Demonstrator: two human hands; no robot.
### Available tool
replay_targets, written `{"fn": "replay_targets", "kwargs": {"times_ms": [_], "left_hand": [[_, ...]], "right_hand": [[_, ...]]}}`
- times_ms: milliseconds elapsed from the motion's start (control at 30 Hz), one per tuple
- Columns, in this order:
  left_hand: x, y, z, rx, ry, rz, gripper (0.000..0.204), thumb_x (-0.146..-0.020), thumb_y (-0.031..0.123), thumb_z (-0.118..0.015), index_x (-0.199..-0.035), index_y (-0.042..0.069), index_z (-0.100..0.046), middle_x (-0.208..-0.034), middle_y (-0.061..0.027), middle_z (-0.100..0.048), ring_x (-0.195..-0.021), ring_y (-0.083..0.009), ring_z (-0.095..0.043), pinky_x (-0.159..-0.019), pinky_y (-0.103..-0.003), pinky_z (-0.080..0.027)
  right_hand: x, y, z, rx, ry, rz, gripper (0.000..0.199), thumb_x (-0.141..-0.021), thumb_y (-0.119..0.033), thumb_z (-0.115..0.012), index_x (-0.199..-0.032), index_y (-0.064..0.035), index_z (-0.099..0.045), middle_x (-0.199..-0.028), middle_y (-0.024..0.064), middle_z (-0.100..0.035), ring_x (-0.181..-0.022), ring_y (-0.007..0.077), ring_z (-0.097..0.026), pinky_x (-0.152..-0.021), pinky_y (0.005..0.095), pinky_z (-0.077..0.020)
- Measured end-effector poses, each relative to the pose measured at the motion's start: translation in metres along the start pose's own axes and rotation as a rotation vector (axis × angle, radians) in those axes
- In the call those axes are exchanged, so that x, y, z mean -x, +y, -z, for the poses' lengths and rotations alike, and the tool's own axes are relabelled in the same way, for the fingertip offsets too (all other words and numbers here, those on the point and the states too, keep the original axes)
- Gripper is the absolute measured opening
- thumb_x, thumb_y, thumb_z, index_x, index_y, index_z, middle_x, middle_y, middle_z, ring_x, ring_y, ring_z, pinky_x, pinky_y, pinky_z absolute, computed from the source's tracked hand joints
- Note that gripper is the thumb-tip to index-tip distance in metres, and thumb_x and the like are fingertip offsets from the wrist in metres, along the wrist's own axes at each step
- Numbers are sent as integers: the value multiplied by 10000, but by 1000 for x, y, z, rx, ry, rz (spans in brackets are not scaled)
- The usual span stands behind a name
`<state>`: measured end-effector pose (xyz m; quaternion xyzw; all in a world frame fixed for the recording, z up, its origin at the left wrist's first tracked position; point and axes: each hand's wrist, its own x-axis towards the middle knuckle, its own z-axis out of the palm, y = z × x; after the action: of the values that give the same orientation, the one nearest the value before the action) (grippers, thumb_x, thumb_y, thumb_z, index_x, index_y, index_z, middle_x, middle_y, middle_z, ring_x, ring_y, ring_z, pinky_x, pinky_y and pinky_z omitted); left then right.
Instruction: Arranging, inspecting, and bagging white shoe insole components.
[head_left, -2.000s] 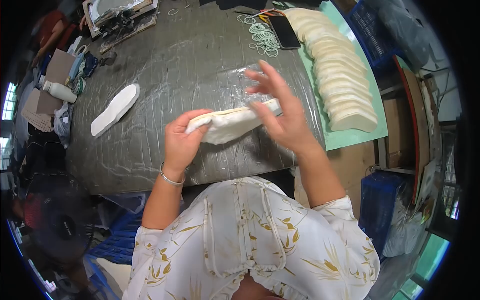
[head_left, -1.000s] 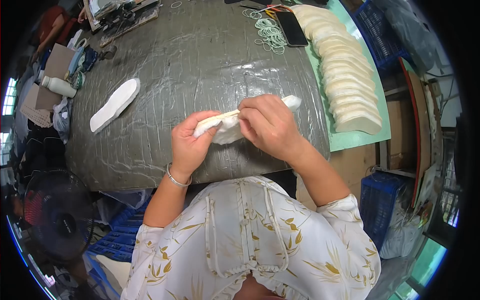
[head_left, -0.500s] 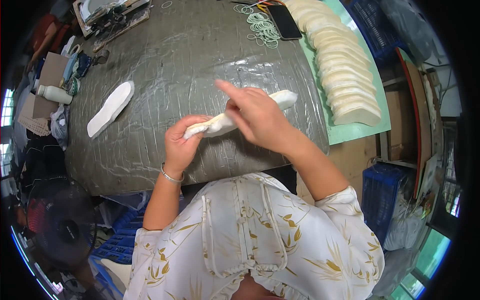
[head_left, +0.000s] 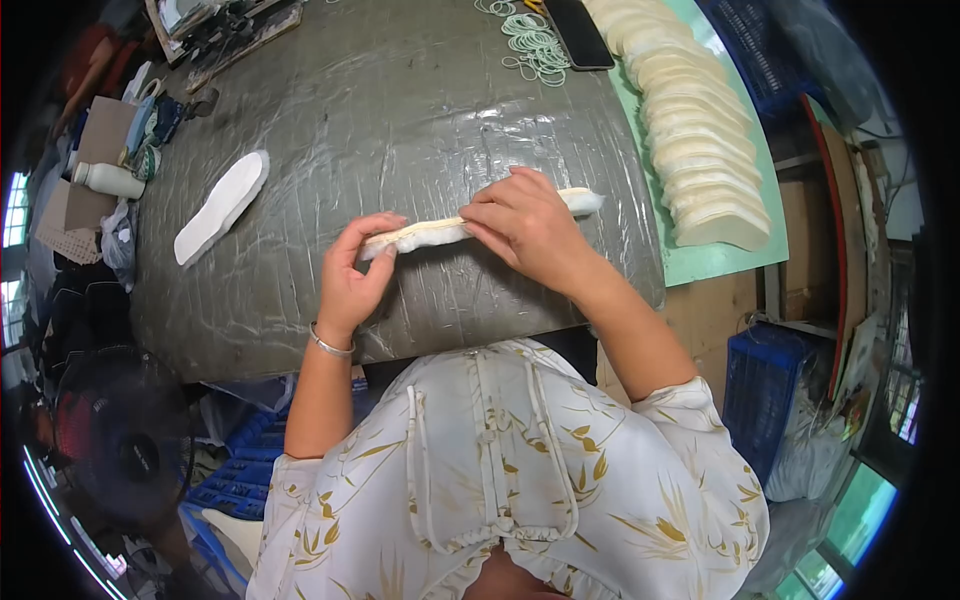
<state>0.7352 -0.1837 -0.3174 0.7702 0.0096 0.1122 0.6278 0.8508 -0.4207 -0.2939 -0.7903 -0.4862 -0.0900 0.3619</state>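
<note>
Between my two hands runs a fluffy cream-white insole [head_left: 432,236], turned on edge so that its seam faces up. My left hand [head_left: 352,268] pinches its left end between thumb and fingers. Farther right, my right hand [head_left: 525,222] is closed over it, fingertips pressed to the upper edge. The tip of the insole sticks out past the right hand. A second white insole [head_left: 222,208] lies flat on the table, off to the left.
A dark plastic-covered table [head_left: 300,130] spans the middle. At right, a long row of overlapping insoles [head_left: 700,140] rests on a green board [head_left: 735,262]. Pale rubber bands [head_left: 537,48] and a black phone [head_left: 578,32] lie at the back. A white bottle [head_left: 108,180] stands left; a fan [head_left: 125,450] is lower left.
My right hand has come down from a raised, pointing pose and now grips the insole's edge. The insole is straighter and rolled more onto its edge. My left hand keeps its end.
</note>
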Motion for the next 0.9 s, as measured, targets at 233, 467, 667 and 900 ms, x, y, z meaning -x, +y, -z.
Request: {"fn": "replay_targets", "kwargs": {"times_ms": [233, 467, 667, 900], "left_hand": [[-27, 34, -29, -635, -48, -272, 236, -837, 140, -736, -1056, 62, -700, -1049, -88, -698, -971, -243, -652, -958, -378, -404], [-34, 32, -30, -611, -102, -216, 110, -875, 99, -688, -973, 63, -723, -956, -63, -712, -917, -226, -656, -940, -369, -393], [-40, 41, -49, -768, -32, -376, 146, -829, 166, -750, -955, 99, -723, -933, -39, -696, -875, -229, -642, -903, -386, -408], [-46, 37, -62, -804, -55, -354, 87, -839, 150, -740, -915, 108, -741, -892, -19, -702, -849, -224, -646, -867, -381, -417]], "right_hand": [[-2, 5, -9, -19, 10, 3, 136, -817, -97, -736, -946, -79, -699, -934, 43, -665, -909, 248, -632, -992, 469, -442], [18, 12, 20, -1, 48, -241, 255, -890, -133, -684, -1135, -65, -696, -1114, 87, -695, -1069, 276, -635, -1080, 519, -384], [17, 11, 12, 112, 17, -202, 191, -854, -190, -722, -1011, -83, -736, -962, 47, -678, -947, 243, -631, -1048, 479, -400], [17, 17, 7, 96, 47, -196, 141, -832, -173, -736, -939, -84, -757, -885, 42, -669, -878, 235, -621, -959, 420, -428]]}}
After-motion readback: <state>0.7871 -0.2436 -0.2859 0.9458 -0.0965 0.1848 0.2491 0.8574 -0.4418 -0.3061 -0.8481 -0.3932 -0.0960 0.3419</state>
